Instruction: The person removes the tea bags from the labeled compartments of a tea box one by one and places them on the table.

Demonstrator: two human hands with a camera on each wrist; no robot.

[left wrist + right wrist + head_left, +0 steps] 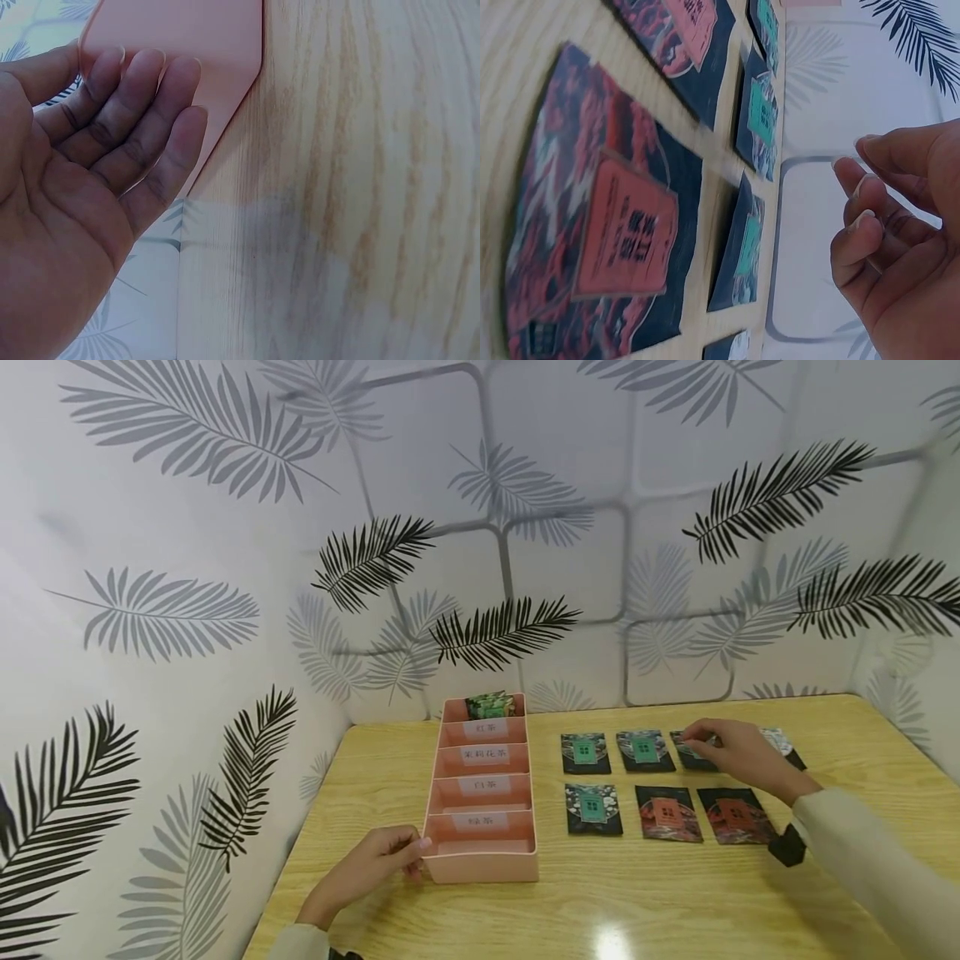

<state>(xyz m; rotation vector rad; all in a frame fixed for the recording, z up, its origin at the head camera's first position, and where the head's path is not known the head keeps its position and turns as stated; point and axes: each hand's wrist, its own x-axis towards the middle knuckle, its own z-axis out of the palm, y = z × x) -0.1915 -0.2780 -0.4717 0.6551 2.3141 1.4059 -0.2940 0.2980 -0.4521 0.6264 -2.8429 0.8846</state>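
At the near left corner of a pink divided box (pixel 487 867), my left hand (pixel 378 862) grips the side wall, thumb over the rim. In the left wrist view its curled fingers (pixel 142 82) lie against the outside of the box. Over the back row of tea packets, my right hand (pixel 738 758) hovers above a black and green packet (pixel 692 760), partly covering it. The right wrist view shows nothing in the loosely bent fingers (pixel 859 244), apart from the packets. Closest to that camera lies a red tea packet (pixel 626 225).
Several green packets (pixel 491 706) sit in the box's farthest compartment; white labels mark the dividers. Beside the box lie a green-labelled packet (pixel 592 810) and two red ones. A white-patterned packet (pixel 782 745) is right of my hand. The patterned wall (pixel 555 660) borders the wooden table (pixel 600 893).
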